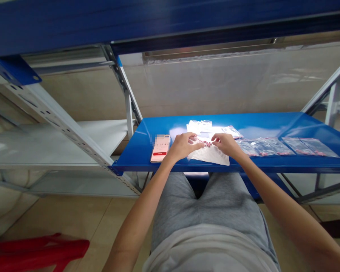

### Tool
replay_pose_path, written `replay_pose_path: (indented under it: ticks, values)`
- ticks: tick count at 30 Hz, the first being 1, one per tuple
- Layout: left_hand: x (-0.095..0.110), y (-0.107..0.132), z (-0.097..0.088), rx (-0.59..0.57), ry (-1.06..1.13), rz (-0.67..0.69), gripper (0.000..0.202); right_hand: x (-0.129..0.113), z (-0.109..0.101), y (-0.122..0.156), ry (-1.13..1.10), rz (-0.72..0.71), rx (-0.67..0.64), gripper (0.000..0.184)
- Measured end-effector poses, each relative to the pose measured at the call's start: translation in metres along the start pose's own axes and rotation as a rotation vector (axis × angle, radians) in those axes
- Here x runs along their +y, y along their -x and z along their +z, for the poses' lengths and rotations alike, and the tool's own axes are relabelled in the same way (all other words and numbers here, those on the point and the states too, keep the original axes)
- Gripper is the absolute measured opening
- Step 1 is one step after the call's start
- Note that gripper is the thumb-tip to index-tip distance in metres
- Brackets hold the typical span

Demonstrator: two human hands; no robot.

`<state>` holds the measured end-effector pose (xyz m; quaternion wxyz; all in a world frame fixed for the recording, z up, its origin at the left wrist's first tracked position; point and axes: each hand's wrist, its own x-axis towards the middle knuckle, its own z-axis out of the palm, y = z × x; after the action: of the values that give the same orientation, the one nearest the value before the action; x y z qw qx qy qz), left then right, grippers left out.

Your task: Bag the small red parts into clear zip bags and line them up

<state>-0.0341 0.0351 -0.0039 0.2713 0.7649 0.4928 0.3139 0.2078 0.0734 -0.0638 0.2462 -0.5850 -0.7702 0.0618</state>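
A small cluster of red beads (207,144) lies on a white sheet (212,156), between my two hands. My left hand (184,145) is at the left of the beads, its thumb stretched toward them and its index finger apart from the thumb. A thin reddish line, perhaps a string, shows near those fingertips. My right hand (225,143) rests at the right side, with bent fingers and the fingertips close to the beads. Thumb and index finger there look slightly apart. Nothing can be seen held in either hand.
A phone (160,148) showing a timer lies left of the sheet on the blue shelf (164,126). Several clear bags (272,146) with red pieces lie at the right. More bags (200,125) lie behind. A blue upper shelf (170,26) hangs overhead; a red stool (39,251) stands lower left.
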Motion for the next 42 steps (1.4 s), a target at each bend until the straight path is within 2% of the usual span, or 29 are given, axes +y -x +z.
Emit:
replay_pose_path:
  ticks: [5, 9, 15, 19, 22, 25, 28, 32, 36, 39, 42]
  values:
    - [-0.002, -0.001, 0.000, -0.005, -0.001, 0.010, 0.055, 0.003, 0.012, 0.001, 0.063, -0.015, -0.018, 0.013]
    - [-0.005, -0.001, 0.001, -0.015, 0.005, 0.015, 0.054, 0.002, 0.013, 0.001, 0.067, -0.019, -0.010, 0.013]
    - [-0.006, -0.001, 0.003, -0.054, 0.003, 0.000, 0.056, -0.011, -0.012, 0.001, -0.041, 0.004, 0.073, 0.016]
    - [-0.005, 0.000, 0.007, -0.076, 0.016, 0.039, 0.058, -0.035, -0.032, 0.007, -0.133, -0.097, 0.137, 0.018]
    - [-0.004, 0.000, 0.008, -0.091, 0.027, 0.087, 0.055, -0.053, -0.037, 0.013, -0.240, -0.191, 0.090, 0.018]
    - [-0.004, -0.001, 0.008, -0.106, 0.038, 0.129, 0.048, -0.061, -0.037, 0.015, -0.351, -0.238, 0.015, 0.019]
    - [-0.006, -0.001, 0.006, -0.086, 0.034, 0.120, 0.049, -0.055, -0.035, 0.012, -0.402, -0.236, 0.010, 0.022]
    - [-0.007, -0.001, 0.004, -0.073, 0.047, 0.063, 0.054, -0.030, -0.028, 0.004, -0.359, -0.170, 0.049, 0.022]
    - [-0.007, -0.001, 0.003, -0.077, 0.060, 0.066, 0.054, -0.009, -0.013, 0.000, -0.342, -0.055, -0.078, 0.018]
    - [-0.008, -0.001, 0.002, -0.082, 0.048, 0.064, 0.055, -0.005, -0.003, 0.001, -0.296, 0.008, -0.102, 0.015]
    - [-0.007, -0.001, 0.002, -0.085, 0.045, 0.060, 0.056, -0.007, 0.002, 0.003, -0.215, 0.005, -0.089, 0.012]
